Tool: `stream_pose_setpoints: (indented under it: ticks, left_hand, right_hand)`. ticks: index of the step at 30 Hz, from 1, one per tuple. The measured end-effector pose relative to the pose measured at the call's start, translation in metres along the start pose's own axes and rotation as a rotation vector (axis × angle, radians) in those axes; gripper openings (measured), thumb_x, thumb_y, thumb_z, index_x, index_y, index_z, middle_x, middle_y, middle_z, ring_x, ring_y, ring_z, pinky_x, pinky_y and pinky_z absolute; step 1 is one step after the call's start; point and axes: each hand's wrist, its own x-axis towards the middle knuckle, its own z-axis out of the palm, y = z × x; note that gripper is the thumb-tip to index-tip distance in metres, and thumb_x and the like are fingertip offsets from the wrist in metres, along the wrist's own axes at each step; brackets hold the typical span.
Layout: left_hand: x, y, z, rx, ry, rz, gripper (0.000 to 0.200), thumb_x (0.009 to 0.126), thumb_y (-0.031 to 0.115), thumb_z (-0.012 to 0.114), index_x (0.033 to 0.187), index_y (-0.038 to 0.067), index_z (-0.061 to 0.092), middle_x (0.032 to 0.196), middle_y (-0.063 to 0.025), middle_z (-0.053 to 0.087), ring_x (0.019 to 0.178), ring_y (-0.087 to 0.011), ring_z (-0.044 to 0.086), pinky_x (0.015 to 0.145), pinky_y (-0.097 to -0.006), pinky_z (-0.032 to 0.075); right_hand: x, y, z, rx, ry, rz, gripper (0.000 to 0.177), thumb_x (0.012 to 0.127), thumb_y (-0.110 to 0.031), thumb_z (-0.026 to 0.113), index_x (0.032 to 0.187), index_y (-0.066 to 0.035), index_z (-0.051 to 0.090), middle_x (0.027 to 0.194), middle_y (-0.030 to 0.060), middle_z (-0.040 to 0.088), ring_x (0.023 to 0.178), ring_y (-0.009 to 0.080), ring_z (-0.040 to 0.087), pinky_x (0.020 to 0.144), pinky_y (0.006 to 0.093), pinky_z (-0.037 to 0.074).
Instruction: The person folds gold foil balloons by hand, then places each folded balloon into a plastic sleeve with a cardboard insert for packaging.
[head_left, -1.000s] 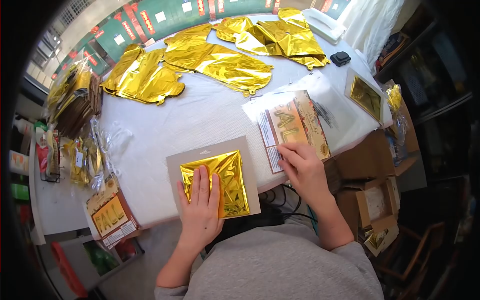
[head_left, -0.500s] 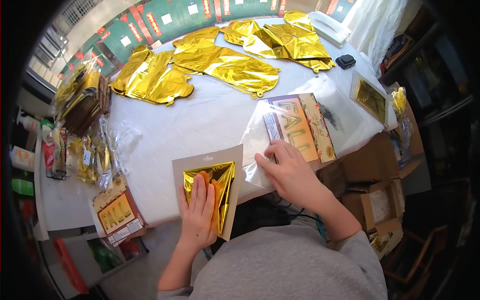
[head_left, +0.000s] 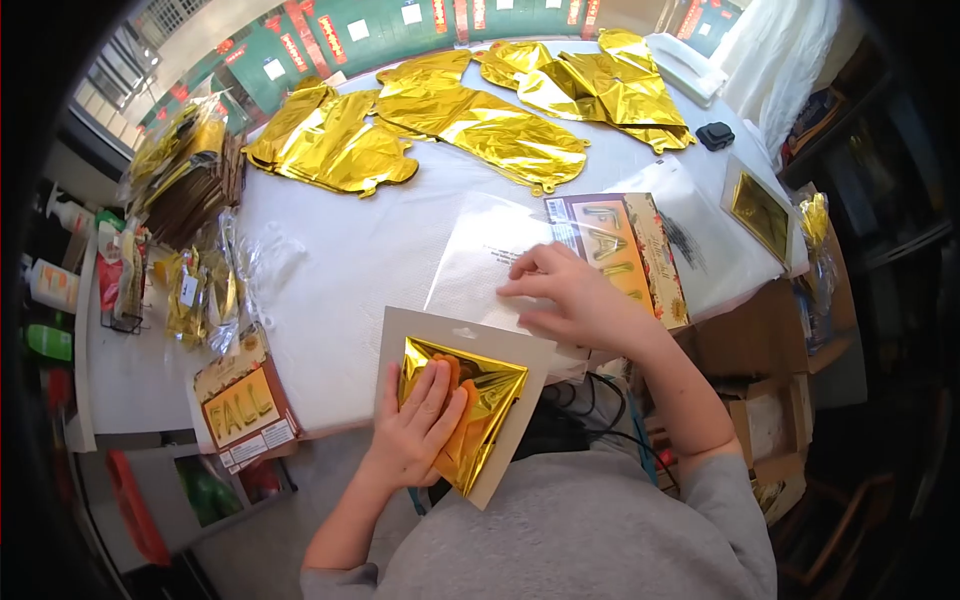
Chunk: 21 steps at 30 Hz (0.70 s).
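My left hand [head_left: 415, 422] holds a grey backing card [head_left: 545, 358] with a hang hole at its top. The fingers press a folded gold foil balloon [head_left: 490, 372] and a small orange piece [head_left: 462, 432] against the card. The card is tilted at the table's front edge. My right hand [head_left: 585, 298] is over a clear plastic bag [head_left: 465, 245], its bent fingers apart and on or just above the film. Beside that hand lies a printed FALL card [head_left: 640, 225], partly covered by the hand.
Flat gold foil balloons [head_left: 480, 125] lie along the table's far side. A stack of brown cards [head_left: 190, 195] stands at left, near another FALL card [head_left: 240, 405]. At right are clear bags [head_left: 720, 235], a foil-filled card [head_left: 752, 208], a black object [head_left: 715, 136] and cardboard boxes [head_left: 770, 420].
The backing card has turned and moved right with my left hand. The clear bag, bunched near my right fingers before, now lies spread out flatter. The view has shifted slightly.
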Motion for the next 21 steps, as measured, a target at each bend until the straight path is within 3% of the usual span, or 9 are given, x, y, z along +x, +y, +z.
stream_pose_setpoints:
  ticks: [3,6,7,14,21]
  left_hand:
    - [0.005,0.0,-0.004,0.007,-0.069,0.069,0.058,0.096,0.029,0.056,0.149,0.005,0.053,0.161,-0.0253,0.043,0.15,-0.0373,0.043,0.122,-0.069,0.02]
    - [0.014,0.0,-0.012,-0.053,-0.163,0.148,0.056,0.097,0.026,0.053,0.149,0.006,0.053,0.162,-0.0262,0.04,0.151,-0.038,0.041,0.123,-0.0672,0.018]
    - [0.016,-0.001,-0.014,-0.024,-0.19,0.164,0.061,0.096,0.03,0.054,0.153,0.008,0.049,0.164,-0.0207,0.04,0.153,-0.0322,0.04,0.123,-0.0656,0.02]
    - [0.024,-0.002,-0.026,-0.046,-0.277,0.177,0.068,0.094,0.033,0.055,0.156,0.009,0.046,0.166,-0.0197,0.038,0.154,-0.0318,0.037,0.124,-0.0659,0.017]
    - [0.026,-0.003,-0.029,-0.094,-0.339,0.176,0.069,0.095,0.034,0.055,0.158,0.01,0.043,0.168,-0.0193,0.034,0.156,-0.032,0.034,0.124,-0.0664,0.014]
  right_hand:
    - [-0.007,-0.005,0.013,-0.012,-0.03,0.048,0.039,0.089,-0.007,0.073,0.128,-0.009,0.07,0.123,0.0126,0.06,0.121,0.0315,0.055,0.102,0.0412,0.048]
    - [-0.006,-0.004,0.031,-0.067,0.122,-0.011,0.039,0.087,-0.011,0.078,0.126,-0.01,0.072,0.12,0.012,0.06,0.118,0.0312,0.057,0.1,0.0403,0.049]
    - [-0.006,-0.003,0.034,-0.092,0.158,-0.017,0.04,0.086,-0.013,0.08,0.125,-0.01,0.072,0.118,0.0115,0.061,0.116,0.031,0.057,0.099,0.0402,0.049]
    - [-0.011,-0.003,0.038,-0.047,0.228,0.023,0.03,0.084,-0.018,0.082,0.112,-0.01,0.076,0.106,0.008,0.063,0.106,0.0277,0.06,0.092,0.0397,0.051]
    - [-0.011,0.0,0.041,-0.121,0.226,-0.031,0.027,0.088,-0.012,0.079,0.115,-0.01,0.077,0.102,0.009,0.064,0.098,0.0273,0.063,0.084,0.0371,0.054]
